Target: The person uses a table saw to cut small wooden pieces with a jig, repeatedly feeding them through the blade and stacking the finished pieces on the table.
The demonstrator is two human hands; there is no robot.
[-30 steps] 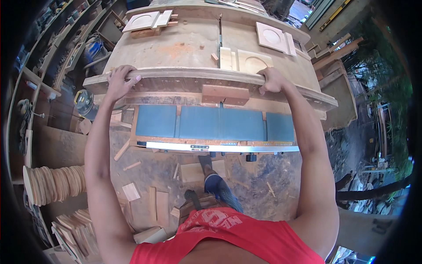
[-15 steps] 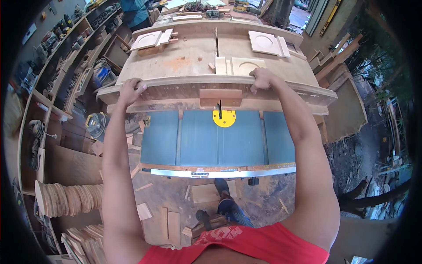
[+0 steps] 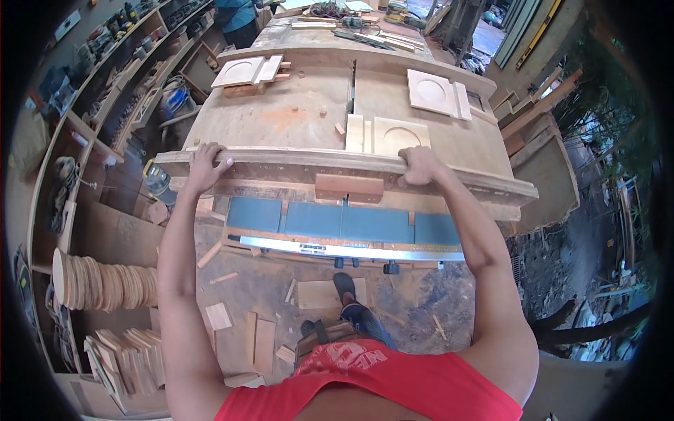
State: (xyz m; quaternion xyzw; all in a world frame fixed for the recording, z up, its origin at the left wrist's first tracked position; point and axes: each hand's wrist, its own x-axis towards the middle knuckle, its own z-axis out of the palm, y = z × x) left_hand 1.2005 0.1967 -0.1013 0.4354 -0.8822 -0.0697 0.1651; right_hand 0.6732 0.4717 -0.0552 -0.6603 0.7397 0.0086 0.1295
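Note:
My left hand [image 3: 207, 169] is closed over the top of the near wooden fence [image 3: 302, 157] of a crosscut sled. Further right, my right hand [image 3: 422, 167] grips the same fence. The plywood sled base [image 3: 246, 130] lies over a blue table saw top [image 3: 314, 219]. Just beyond my right hand, a pale wooden square [image 3: 400, 137] with a round recess lies beside a narrow strip [image 3: 355, 133] by the saw slot. A reddish wood block [image 3: 349, 188] is fixed to the fence's near face. The yellow blade insert is hidden under the sled.
Similar recessed pieces rest at the sled's far left [image 3: 242, 71] and far right [image 3: 432, 93]. A metal rail [image 3: 351, 250] runs along the saw's front edge. Offcuts [image 3: 262, 340] litter the floor. Shelves with stacked round discs [image 3: 105, 281] stand at left; a person [image 3: 236, 24] is at the back.
Both hands have drawn the sled toward me, pieces included. It now covers the yellow insert and more of the blue saw top.

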